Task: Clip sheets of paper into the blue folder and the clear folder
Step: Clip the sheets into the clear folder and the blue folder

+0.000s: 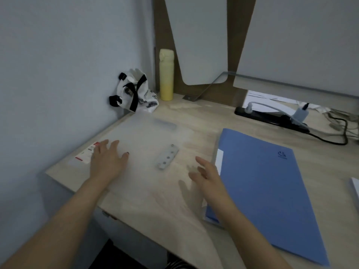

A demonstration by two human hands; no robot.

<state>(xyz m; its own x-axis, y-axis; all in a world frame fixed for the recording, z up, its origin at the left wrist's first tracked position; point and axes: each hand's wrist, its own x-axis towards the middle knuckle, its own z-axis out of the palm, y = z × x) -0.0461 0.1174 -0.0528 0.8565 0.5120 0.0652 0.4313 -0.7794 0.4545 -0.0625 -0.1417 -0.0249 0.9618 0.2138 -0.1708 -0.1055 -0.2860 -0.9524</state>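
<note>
The clear folder (147, 136) lies closed and flat on the left half of the wooden desk, with its metal clip plate (168, 156) showing through the cover. My left hand (107, 159) rests flat on its left part, fingers spread. To the right lies the blue folder (268, 187), closed. My right hand (208, 176) hovers open between the two folders, just left of the blue folder's spine, holding nothing. A white stack of paper (355, 186) shows only as a corner at the right edge.
A yellow bottle (166, 74) and a white bag with black straps (134, 91) stand in the back left corner by the wall. A black power strip (272, 118) with plugs and cables lies at the back right. The desk edge (81, 193) runs diagonally at my left.
</note>
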